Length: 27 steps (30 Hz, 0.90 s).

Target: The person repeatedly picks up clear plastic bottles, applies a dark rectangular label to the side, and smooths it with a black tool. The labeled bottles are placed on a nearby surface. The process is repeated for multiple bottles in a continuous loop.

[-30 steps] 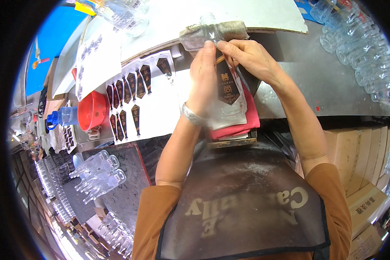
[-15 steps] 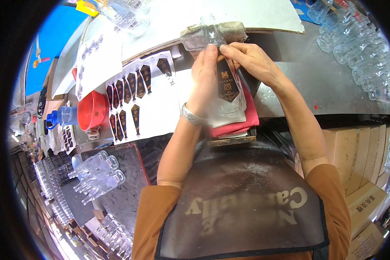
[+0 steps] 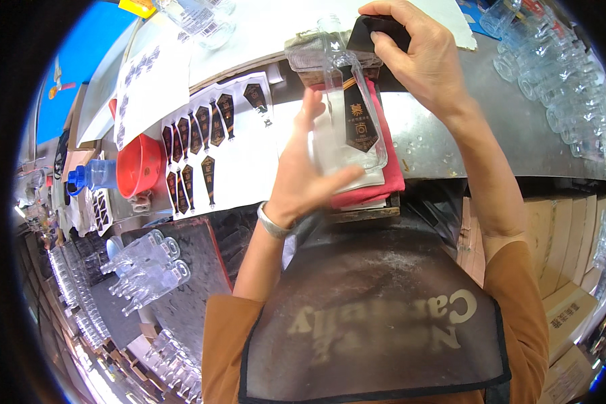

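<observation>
Head view: left hand [image 3: 310, 178] steadies the clear bottle [image 3: 347, 121] with open fingers while right hand [image 3: 424, 57] grips a dark pad [image 3: 377, 34], best pressed evenly over the label [image 3: 358, 118].

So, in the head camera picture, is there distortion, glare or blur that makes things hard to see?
In the head view, the fisheye lens bends the grey metal table edge into a curve and leaves black corners; daylight washes out the white sheet at the top; the clear glass bottle with a dark label stays sharp between the left hand and right hand; the rows of clear bottles at lower left look soft.
</observation>
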Motion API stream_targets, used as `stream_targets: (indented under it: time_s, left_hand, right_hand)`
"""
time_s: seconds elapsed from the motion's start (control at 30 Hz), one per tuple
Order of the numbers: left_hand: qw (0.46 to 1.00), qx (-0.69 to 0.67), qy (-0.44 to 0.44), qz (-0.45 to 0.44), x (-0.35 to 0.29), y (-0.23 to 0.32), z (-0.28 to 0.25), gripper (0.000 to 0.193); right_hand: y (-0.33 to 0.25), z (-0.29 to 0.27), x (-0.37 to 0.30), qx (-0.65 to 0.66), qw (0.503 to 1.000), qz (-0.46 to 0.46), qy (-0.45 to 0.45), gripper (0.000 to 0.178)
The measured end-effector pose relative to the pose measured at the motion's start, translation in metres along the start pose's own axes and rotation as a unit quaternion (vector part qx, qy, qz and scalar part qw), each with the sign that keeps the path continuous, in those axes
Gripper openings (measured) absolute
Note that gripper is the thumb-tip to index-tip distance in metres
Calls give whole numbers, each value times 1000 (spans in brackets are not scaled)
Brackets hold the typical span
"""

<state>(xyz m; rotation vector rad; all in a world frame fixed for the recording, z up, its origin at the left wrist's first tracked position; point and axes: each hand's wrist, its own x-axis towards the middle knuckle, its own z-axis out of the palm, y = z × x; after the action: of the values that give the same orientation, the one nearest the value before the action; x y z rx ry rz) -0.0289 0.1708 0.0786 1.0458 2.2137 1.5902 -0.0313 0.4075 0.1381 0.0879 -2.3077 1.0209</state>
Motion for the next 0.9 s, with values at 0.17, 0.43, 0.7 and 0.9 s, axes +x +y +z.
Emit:
stream_targets:
  time_s: [0.17, 0.43, 0.7, 0.9]
  left_hand:
    - [997, 73, 7, 20, -16, -5, 16, 125]
    - [996, 70, 49, 32, -17, -4, 20, 127]
    - [996, 72, 42, 10, -16, 3, 19, 128]
    - [992, 107, 59, 35, -20, 1, 22, 126]
  right_hand:
    - [-15, 2, 10, -13, 980, -183, -70, 20]
    - [-54, -16, -62, 91, 949, -132, -271, 35]
    - [0, -9, -29, 81, 991, -46, -94, 20]
    - [-33, -25, -83, 169, 948, -89, -253, 23]
